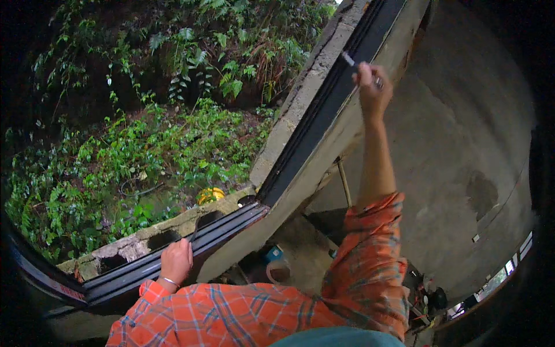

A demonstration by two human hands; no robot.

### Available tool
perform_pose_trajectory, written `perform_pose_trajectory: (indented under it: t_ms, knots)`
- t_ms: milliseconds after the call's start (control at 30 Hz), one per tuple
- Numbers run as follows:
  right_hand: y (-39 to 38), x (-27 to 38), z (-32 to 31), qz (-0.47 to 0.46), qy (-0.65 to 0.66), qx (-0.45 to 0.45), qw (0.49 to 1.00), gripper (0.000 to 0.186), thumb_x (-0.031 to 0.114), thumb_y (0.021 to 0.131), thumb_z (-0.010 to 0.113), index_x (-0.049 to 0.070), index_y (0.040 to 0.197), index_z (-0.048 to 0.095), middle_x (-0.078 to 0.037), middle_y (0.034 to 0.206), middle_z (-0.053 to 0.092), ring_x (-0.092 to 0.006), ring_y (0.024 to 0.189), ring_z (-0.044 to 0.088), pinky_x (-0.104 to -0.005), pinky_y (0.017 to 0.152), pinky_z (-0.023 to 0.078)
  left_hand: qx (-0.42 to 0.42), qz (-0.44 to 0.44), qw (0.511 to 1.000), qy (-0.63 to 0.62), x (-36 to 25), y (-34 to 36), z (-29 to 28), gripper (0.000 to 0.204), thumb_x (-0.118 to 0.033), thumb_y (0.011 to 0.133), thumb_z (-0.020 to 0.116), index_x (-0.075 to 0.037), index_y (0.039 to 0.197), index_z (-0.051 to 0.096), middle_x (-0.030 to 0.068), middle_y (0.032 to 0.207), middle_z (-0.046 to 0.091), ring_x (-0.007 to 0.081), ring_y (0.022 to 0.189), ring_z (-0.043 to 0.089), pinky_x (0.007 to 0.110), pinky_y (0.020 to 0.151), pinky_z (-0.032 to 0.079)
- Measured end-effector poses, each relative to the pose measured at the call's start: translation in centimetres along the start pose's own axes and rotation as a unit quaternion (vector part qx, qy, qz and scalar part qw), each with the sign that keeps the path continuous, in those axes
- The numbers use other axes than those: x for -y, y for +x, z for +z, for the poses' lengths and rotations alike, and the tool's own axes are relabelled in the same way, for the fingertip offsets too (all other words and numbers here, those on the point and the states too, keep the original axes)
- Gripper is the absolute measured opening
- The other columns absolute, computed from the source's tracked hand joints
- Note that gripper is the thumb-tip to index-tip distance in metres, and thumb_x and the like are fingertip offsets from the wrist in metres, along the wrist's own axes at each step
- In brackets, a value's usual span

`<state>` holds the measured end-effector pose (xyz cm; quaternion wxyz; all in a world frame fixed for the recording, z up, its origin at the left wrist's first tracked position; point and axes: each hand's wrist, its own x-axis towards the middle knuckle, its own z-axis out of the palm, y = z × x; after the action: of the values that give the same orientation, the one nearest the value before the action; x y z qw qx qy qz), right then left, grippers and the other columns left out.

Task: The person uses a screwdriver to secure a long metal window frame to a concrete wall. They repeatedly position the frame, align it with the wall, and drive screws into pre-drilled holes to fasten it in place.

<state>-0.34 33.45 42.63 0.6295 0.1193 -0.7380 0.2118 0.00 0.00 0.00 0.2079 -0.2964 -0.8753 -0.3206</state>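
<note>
My left hand (pixel 176 261) is closed around a thin dark tool (pixel 194 232), perhaps a blade, at the lower rail of a dark metal window frame (pixel 237 221). Higher up, my right hand (pixel 374 87) grips a small tool with a pale, narrow tip (pixel 348 58), raised beside the dark side rail (pixel 312 115) of the frame; whether the tip touches it I cannot tell. Both forearms come from orange plaid sleeves.
Outside is a leafy slope (pixel 144 150) with a yellow object (pixel 211 195) beyond a block sill (pixel 139 246). Indoors are a grey plaster wall (pixel 451 144), a pole (pixel 344 179), a blue container (pixel 273 253) and clutter at lower right.
</note>
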Motion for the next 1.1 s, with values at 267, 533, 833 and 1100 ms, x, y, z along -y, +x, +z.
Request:
perform_pose_trajectory:
  t_ms: [267, 533, 833, 1100]
  knots:
    - [-9.2, 1.7, 0.5, 0.132, -0.022, 0.062, 0.989, 0.016, 0.017, 0.077, 0.060, 0.002, 0.073, 0.058, -0.001, 0.060, 0.055, -0.0080, 0.054, 0.050, -0.0214, 0.051, 0.040, -0.003, 0.028, 0.999, -0.019, 0.5, 0.1, -0.2, 0.014, -0.013, 0.077, 0.052, -0.005, 0.067, 0.044, 0.0105, 0.060, 0.050, 0.0282, 0.059, 0.052, 0.038, 0.053, 0.043]
    - [-1.8, 0.9, 1.6, -0.135, -0.169, -0.019, 0.976, 0.012, 0.014, 0.077, 0.060, 0.003, 0.075, 0.058, -0.005, 0.069, 0.057, -0.0143, 0.065, 0.053, -0.0241, 0.059, 0.041, -0.003, 0.017, 1.000, -0.026, 0.6, 0.0, 0.1, 0.013, -0.014, 0.079, 0.051, -0.005, 0.072, 0.045, 0.0129, 0.058, 0.048, 0.0299, 0.057, 0.051, 0.041, 0.050, 0.040]
    - [-28.2, -0.7, 3.8, -0.003, -0.173, 0.185, 0.967, 0.008, 0.009, 0.074, 0.058, 0.002, 0.072, 0.056, -0.015, 0.083, 0.056, -0.0279, 0.074, 0.056, -0.0351, 0.065, 0.046, 0.011, 0.012, 1.000, -0.004, 0.7, -0.1, 0.0, 0.014, -0.014, 0.080, 0.050, -0.005, 0.070, 0.044, 0.0119, 0.061, 0.048, 0.0288, 0.061, 0.051, 0.039, 0.053, 0.041]
    - [-23.3, 0.6, 2.6, -0.098, -0.112, 0.072, 0.986, 0.004, 0.003, 0.073, 0.060, 0.001, 0.074, 0.057, -0.012, 0.076, 0.058, -0.0242, 0.073, 0.056, -0.0312, 0.068, 0.045, 0.014, 0.043, 0.999, 0.018, 0.9, 0.0, 0.2, 0.014, -0.014, 0.080, 0.050, -0.006, 0.070, 0.044, 0.0091, 0.063, 0.050, 0.0261, 0.062, 0.051, 0.036, 0.055, 0.042]
